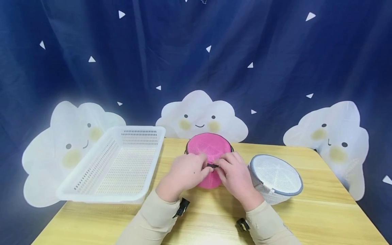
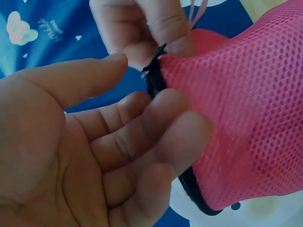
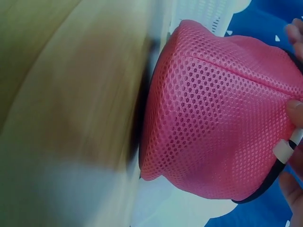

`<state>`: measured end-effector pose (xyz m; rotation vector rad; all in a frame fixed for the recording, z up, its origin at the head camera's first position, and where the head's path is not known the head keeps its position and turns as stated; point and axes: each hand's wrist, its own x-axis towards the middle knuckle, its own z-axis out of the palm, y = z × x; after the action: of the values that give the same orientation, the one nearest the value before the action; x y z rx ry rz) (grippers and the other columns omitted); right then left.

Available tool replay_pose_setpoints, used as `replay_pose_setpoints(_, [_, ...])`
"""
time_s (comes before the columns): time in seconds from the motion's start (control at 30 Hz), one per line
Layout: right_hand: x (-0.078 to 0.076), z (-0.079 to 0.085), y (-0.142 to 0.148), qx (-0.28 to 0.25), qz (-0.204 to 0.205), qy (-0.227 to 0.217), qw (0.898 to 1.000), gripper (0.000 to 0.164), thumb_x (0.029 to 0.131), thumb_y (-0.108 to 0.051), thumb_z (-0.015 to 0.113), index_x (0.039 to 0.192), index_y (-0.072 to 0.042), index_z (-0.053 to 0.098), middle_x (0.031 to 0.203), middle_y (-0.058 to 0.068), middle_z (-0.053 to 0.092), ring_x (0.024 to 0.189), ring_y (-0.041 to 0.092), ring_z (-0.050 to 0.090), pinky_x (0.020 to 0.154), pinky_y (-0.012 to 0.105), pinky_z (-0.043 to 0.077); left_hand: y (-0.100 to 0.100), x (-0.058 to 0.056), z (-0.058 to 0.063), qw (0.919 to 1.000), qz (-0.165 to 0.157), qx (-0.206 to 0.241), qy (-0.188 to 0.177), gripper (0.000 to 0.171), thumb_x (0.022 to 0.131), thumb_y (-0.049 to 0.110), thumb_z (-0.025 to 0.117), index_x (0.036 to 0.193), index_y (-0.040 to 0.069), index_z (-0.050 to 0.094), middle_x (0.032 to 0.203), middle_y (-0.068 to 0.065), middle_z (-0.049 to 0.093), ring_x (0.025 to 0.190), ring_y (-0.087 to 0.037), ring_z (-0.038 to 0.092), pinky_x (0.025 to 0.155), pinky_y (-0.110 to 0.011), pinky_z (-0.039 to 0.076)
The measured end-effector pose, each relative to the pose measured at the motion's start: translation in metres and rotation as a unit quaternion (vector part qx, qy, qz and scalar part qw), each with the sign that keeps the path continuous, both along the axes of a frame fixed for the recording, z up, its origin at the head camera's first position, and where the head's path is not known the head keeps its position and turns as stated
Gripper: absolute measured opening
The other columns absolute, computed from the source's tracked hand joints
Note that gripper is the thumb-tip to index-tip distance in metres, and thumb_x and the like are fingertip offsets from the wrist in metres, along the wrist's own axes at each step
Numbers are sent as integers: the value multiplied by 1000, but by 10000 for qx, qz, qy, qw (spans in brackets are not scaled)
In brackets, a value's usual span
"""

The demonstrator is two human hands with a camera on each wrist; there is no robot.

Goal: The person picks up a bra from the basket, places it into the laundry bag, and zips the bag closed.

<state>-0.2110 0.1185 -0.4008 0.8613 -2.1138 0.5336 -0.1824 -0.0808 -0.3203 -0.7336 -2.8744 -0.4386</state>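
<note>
A pink mesh laundry bag [image 1: 209, 144] with a black zippered rim stands at the middle of the table, between both hands. My right hand [image 1: 235, 175] pinches the rim at the zipper [image 2: 154, 78], thumb and finger meeting there in the left wrist view. My left hand [image 1: 187, 172] is at the bag's near left side. Its bent, relaxed fingers [image 2: 165, 127] lie against the mesh and zipper edge, while the thumb stands away from the fabric. A pale zipper tab [image 3: 283, 151] shows on the rim in the right wrist view.
A white mesh laundry bag [image 1: 277, 173] with a grey rim stands close to the right of my right hand. On the left sits a large white slotted plastic basket [image 1: 101, 197]. Behind the wooden table [image 1: 330, 204] hangs a dark blue curtain [image 1: 232, 44] with clouds.
</note>
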Motion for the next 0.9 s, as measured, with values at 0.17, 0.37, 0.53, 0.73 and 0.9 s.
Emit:
replay_pose_setpoints(0.17, [1,0,-1,-45,46,-66,10000,17,86,-7,73,100,-15,77,96,0,62,94,25,54,81,37,47,4,1,-6,10000,81,-27,33,36,94,46,69,78,21,50,59,9,48,54,-10,49,52,-32,40])
replay_pose_setpoints(0.37, [3,1,-1,-42,148,-101,9998,21,81,-5,79,99,-15,77,97,-1,63,92,23,53,77,35,48,10,1,-10,9991,306,-290,16,40,90,57,70,83,20,55,59,8,48,53,-11,49,50,-32,40])
replay_pose_setpoints(0.53, [3,3,-2,-77,355,-33,9993,22,78,-3,82,96,-14,76,96,-2,63,90,22,53,76,35,48,13,2,-11,9980,489,-386,88,44,86,62,70,85,21,56,59,9,48,56,-12,53,50,-33,41])
replay_pose_setpoints(0.73, [4,6,-3,-85,486,-30,9988,18,81,-4,79,96,-14,76,97,-2,63,91,22,53,78,33,47,14,0,-12,9977,518,-427,130,35,89,52,73,87,19,60,63,8,52,61,-15,59,53,-35,45])
replay_pose_setpoints(0.9, [5,7,-1,-135,472,-44,9988,19,80,-3,79,95,-13,76,98,-2,64,90,21,53,76,32,47,14,-2,-12,9970,377,-596,318,24,95,36,70,85,17,59,66,5,55,67,-20,64,54,-37,48])
